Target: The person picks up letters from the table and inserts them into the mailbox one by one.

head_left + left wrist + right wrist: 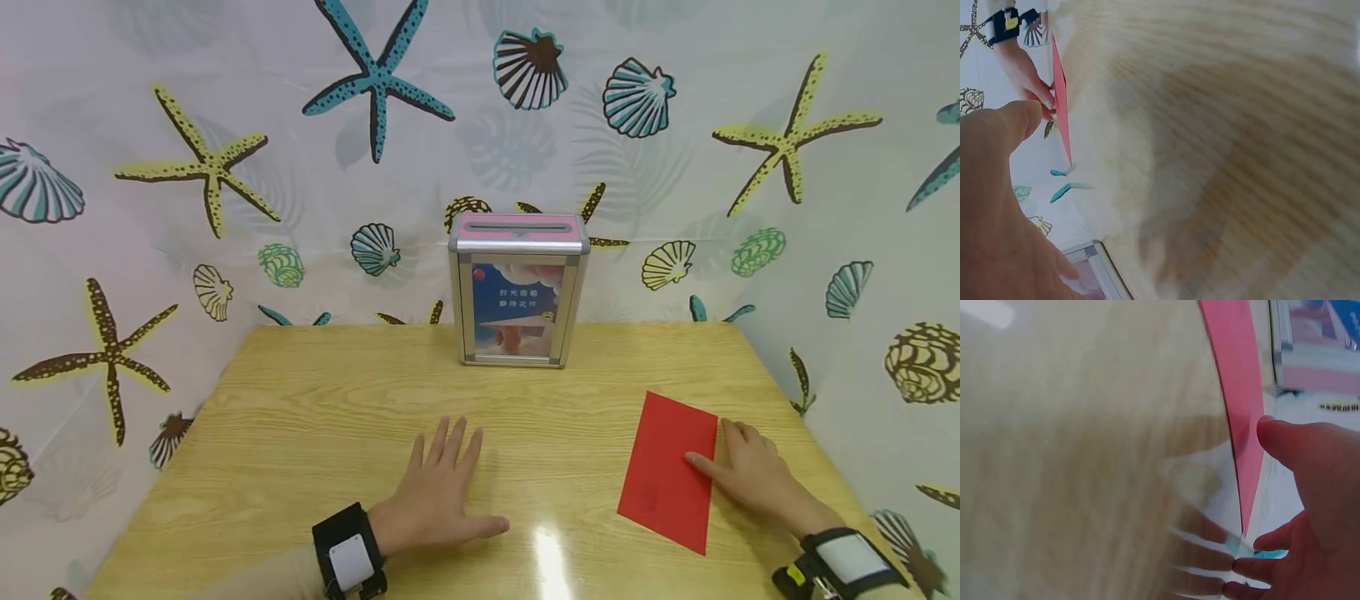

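On the right part of the table lies a flat red envelope (667,475), slightly turned. My right hand (757,475) is at its right edge, with the thumb over the envelope and the other fingers down by the tabletop just beyond the edge. From the right wrist view, the thumb of that hand (1316,462) is right at the red surface, while the fingertips meet their reflections in the table. My left hand (438,500) is spread over the front middle of the table, palm down, holding nothing. A silver-framed letter box (517,287) stands upright at the back.
The letter box has a pink top with a long slot (517,227) and a printed picture on its front. The glossy wood-grain table (337,392) is bordered at the back and sides by a white cloth (420,183) with starfish and shells. Both wrists wear black bands.
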`<state>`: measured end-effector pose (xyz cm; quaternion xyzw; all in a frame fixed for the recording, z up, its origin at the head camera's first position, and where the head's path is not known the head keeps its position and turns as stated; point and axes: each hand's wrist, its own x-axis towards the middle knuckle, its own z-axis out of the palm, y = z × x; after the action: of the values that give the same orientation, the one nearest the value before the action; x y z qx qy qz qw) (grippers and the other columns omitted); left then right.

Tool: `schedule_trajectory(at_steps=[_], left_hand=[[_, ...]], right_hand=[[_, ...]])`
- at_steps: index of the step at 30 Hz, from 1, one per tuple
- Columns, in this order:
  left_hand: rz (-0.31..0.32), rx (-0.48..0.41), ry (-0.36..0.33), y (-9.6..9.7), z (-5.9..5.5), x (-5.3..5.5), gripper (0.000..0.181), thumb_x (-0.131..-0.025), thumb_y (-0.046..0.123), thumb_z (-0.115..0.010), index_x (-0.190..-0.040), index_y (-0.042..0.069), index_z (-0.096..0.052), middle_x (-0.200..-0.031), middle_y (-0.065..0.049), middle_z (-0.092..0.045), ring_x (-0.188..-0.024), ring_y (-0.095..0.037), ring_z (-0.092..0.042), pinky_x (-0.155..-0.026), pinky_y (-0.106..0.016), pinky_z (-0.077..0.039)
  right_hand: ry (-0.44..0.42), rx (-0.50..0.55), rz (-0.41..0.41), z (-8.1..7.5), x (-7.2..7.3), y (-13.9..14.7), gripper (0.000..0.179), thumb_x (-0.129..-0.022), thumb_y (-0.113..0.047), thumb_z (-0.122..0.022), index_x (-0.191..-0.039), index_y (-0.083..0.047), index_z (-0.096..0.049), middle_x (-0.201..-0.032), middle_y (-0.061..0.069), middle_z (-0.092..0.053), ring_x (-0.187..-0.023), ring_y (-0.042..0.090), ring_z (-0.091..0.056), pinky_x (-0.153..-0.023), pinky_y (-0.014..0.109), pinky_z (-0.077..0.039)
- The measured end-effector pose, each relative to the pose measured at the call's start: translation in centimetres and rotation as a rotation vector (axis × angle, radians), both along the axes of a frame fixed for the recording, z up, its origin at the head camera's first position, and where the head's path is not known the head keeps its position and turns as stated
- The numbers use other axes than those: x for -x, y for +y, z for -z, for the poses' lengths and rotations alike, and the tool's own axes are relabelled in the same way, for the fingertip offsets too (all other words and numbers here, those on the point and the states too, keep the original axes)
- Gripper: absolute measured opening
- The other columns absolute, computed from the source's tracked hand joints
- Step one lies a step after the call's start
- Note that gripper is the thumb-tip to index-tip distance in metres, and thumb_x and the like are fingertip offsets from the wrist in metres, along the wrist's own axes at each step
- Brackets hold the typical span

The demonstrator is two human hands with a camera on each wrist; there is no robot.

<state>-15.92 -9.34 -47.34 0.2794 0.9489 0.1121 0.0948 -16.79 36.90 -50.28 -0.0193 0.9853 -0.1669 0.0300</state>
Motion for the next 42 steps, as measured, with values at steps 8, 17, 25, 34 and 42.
schedule_trajectory(at_steps=[8, 17, 25, 34, 42], left_hand=[[0.02, -0.025, -0.006, 0.1, 0.7, -0.2, 0.111, -0.081, 0.084, -0.041, -0.156, 0.009, -0.012, -0.162, -0.021, -0.003, -0.145, -0.041, 0.005, -0.11, -0.072, -0.01], [0.075, -0.047, -0.023, 1.5, 1.5, -0.7, 0.11, -0.081, 0.081, -0.046, -0.156, 0.009, -0.011, -0.161, -0.022, -0.003, -0.145, -0.042, 0.001, -0.109, -0.071, -0.018], [0.069, -0.028, -0.03, 2.6, 1.3, -0.6, 0.104, -0.081, 0.07, -0.059, -0.155, 0.01, -0.019, -0.161, -0.021, -0.004, -0.144, -0.044, -0.006, -0.108, -0.069, -0.023], [0.058, 0.036, -0.063, 2.8, 0.8, -0.7, 0.089, -0.078, 0.057, -0.072, -0.145, 0.008, -0.043, -0.156, -0.02, -0.025, -0.139, -0.045, -0.025, -0.104, -0.066, -0.033], [0.078, 0.079, -0.008, 2.9, 0.4, -0.5, 0.073, -0.08, 0.052, -0.074, -0.136, 0.008, -0.055, -0.143, -0.019, -0.047, -0.129, -0.042, -0.043, -0.095, -0.059, -0.046]], right_hand=[[0.032, -0.046, 0.005, 0.8, 2.4, 1.3, 0.092, -0.09, -0.066, -0.052, -0.137, 0.012, -0.039, -0.128, 0.044, -0.033, -0.111, 0.065, -0.03, -0.081, 0.076, -0.034], [0.091, -0.076, -0.031, 0.8, 3.0, -3.6, 0.087, -0.09, -0.068, -0.05, -0.141, 0.002, -0.042, -0.123, 0.036, -0.04, -0.105, 0.056, -0.037, -0.071, 0.067, -0.044], [0.083, -0.126, -0.145, 0.3, 5.7, -12.5, 0.079, -0.087, -0.063, -0.057, -0.142, -0.007, -0.047, -0.106, 0.018, -0.048, -0.093, 0.034, -0.045, -0.073, 0.053, -0.045], [0.043, -0.152, -0.18, 0.0, 7.9, -19.8, 0.079, -0.085, -0.066, -0.057, -0.138, -0.008, -0.05, -0.117, 0.021, -0.056, -0.104, 0.041, -0.054, -0.092, 0.065, -0.042], [0.03, -0.155, -0.187, 0.0, 8.4, -20.9, 0.076, -0.084, -0.067, -0.058, -0.137, -0.013, -0.05, -0.113, 0.018, -0.058, -0.1, 0.039, -0.056, -0.089, 0.063, -0.043]])
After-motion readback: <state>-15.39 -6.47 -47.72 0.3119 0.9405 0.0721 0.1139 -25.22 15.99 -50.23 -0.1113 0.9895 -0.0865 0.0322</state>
